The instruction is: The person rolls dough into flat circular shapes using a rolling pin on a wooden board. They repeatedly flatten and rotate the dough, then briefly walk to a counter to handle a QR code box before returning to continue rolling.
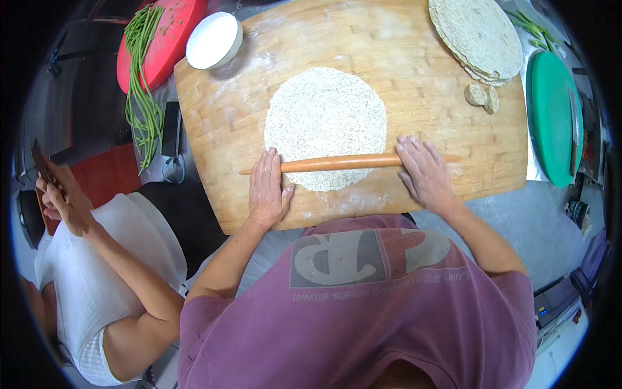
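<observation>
A tapered wooden rolling pin [340, 163] lies across the near part of a round, thin, speckled sheet of dough [325, 116]. My left hand [268, 187] rests flat over the pin's left part, fingers pointing away from me and lying close together. Over the right part lies my right hand [426, 172], palm down, its thumb apart from the fingers. Neither hand wraps round the pin; both press on it from above. The pin's thin ends stick out beyond the hands. Under the dough is a wooden board [408, 63] with patches of flour.
A white bowl [214, 41] stands at the board's far left corner, near green beans [146, 97] on a red board [180, 24]. Far right are stacked flat rounds [478, 39], two small dough pieces [475, 94] and a green board [551, 116] with a knife. Another person sits at left.
</observation>
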A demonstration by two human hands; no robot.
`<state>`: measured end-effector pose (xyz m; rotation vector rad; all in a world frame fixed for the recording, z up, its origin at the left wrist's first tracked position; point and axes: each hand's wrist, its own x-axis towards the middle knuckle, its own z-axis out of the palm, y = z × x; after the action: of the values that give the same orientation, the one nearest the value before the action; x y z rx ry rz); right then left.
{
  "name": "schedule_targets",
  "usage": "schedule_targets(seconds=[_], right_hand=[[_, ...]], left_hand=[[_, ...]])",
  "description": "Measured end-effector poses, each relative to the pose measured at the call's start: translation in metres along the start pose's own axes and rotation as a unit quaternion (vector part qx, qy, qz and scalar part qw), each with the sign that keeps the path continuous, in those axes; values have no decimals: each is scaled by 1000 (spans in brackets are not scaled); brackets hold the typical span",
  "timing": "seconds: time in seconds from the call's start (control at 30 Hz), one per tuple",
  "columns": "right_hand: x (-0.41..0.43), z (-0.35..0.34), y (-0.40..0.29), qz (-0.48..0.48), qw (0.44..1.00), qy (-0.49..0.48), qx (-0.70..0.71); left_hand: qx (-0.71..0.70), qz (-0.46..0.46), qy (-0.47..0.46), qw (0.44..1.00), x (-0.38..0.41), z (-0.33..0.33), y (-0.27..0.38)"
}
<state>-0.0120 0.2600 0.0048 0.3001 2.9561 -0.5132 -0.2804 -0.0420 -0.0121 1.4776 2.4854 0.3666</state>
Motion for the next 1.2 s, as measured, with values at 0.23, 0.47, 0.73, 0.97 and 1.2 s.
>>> schedule_targets(seconds=[0.23, 0.47, 0.73, 0.97, 1.2], right_hand=[[203, -53, 57, 63, 988, 129, -52], [93, -18, 42, -58, 995, 72, -26], [269, -59, 52, -13, 992, 128, -15], [203, -41, 39, -2, 995, 71, -65], [165, -32, 58, -69, 985, 49, -154]], left_hand=[[18, -298, 168, 940, 176, -23, -52], [28, -136, 132, 982, 20, 24, 9], [65, -290, 184, 937, 124, -16, -64], [85, -200, 196, 956, 84, 6, -49], [113, -89, 205, 968, 129, -11, -69]])
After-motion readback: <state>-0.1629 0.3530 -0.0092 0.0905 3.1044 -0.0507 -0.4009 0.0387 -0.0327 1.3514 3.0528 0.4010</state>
